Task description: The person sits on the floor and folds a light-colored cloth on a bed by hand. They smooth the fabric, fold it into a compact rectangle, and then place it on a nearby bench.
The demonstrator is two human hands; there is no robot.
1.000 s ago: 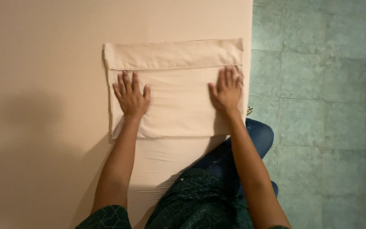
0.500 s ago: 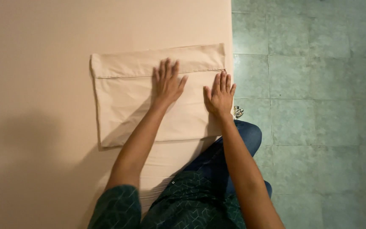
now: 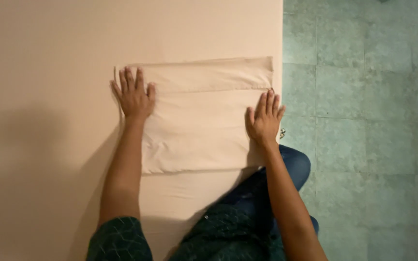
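Observation:
A folded cream cloth (image 3: 199,116) lies flat on a cream-covered surface (image 3: 49,58), with a folded band along its far edge. My left hand (image 3: 133,94) presses flat on the cloth's left edge, fingers spread and slightly blurred. My right hand (image 3: 265,118) rests flat on the cloth's right edge, close to the surface's border. Neither hand grips anything.
The surface ends at a straight right edge (image 3: 282,48); beyond it is a green tiled floor (image 3: 364,96). A small pale object (image 3: 282,131) lies on the floor by the edge. My blue-trousered knee (image 3: 293,162) rests against the surface.
My left hand has slid left across the cloth from near its middle to its left edge. My right hand has stayed at the right edge.

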